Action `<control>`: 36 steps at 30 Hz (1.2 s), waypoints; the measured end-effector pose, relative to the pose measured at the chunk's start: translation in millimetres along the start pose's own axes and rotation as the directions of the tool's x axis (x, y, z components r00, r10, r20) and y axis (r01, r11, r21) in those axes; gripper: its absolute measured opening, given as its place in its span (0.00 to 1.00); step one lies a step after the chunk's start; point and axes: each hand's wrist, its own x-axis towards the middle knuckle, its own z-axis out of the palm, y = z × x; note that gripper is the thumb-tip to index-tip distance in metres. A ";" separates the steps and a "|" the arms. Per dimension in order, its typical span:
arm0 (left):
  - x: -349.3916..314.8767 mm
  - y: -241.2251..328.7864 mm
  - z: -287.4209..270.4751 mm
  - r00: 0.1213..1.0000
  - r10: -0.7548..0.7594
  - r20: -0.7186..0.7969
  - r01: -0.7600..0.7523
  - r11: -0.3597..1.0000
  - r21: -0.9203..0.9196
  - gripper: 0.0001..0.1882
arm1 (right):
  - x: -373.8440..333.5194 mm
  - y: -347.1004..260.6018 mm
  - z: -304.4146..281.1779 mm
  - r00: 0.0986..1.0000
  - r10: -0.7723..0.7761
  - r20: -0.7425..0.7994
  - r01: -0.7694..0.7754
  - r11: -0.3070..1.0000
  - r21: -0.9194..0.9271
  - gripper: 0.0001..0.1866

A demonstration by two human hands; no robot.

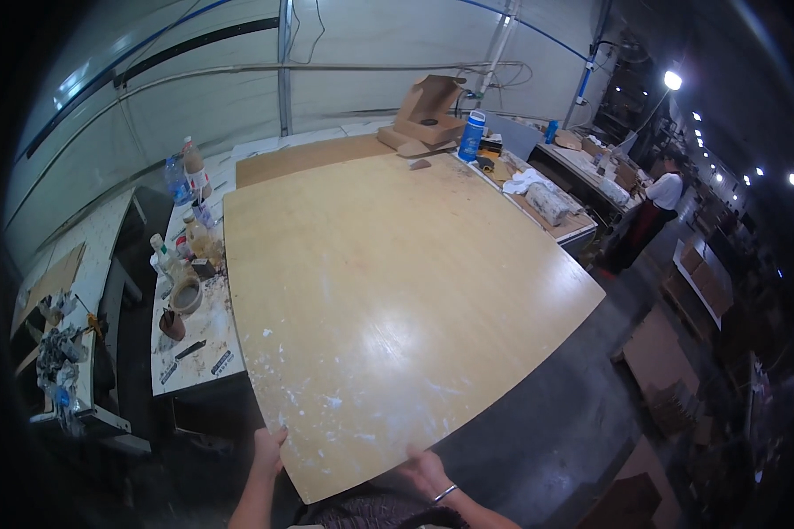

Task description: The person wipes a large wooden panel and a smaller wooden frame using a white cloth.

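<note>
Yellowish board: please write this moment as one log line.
board: white-marked near end | left hand: holds left edge | right hand: holds near edge

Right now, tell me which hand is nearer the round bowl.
Left. The left hand grips the yellow board, nearer the wearer and right of the bowl; the right hand is farther right.

Left hand (269,451) pinches the left edge of a large, flat, pale-yellow board (370,264) near its corner, right hand (428,472) on the near edge; white smears at that end. Open brown cardboard box (432,126) at far edge, blue cylindrical bottle (472,138) just right of it. Bottle-cluttered, stained white bench (172,375) along left side.
</note>
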 end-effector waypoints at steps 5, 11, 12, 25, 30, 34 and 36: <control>-14.0 -10.2 -10.8 1.000 0.005 0.026 -0.005 1.000 -0.019 0.15 | -7.2 18.7 -17.2 0.998 0.025 0.051 -0.027 0.999 0.039 0.16; -34.4 -19.5 -6.2 0.999 0.010 0.036 -0.009 1.000 -0.020 0.15 | -0.5 27.5 -45.3 0.990 0.111 0.086 -0.112 0.994 0.015 0.16; -35.2 -20.6 -3.6 0.999 0.016 0.039 -0.015 1.000 -0.026 0.15 | 4.7 27.6 -51.8 0.986 0.141 0.094 -0.143 0.990 0.014 0.17; -72.3 -57.5 46.2 0.999 0.004 0.048 0.001 0.994 -0.108 0.15 | 8.0 1.0 -126.5 1.000 0.011 -0.008 -0.012 0.998 -0.062 0.13; -97.5 -83.0 83.0 0.998 -0.004 0.059 0.010 0.994 -0.104 0.13 | -1.5 -22.7 -165.6 0.999 -0.039 -0.023 0.039 0.999 0.013 0.12; -111.3 -122.7 89.4 0.948 -0.256 0.187 0.274 0.958 -0.080 0.04 | -22.9 -44.2 -196.1 0.992 -0.099 -0.082 0.099 0.995 -0.003 0.12; -126.8 -123.0 99.9 0.867 -0.431 0.250 0.446 0.895 -0.007 0.07 | -41.4 -58.1 -207.8 0.978 -0.134 -0.159 0.136 0.991 0.003 0.12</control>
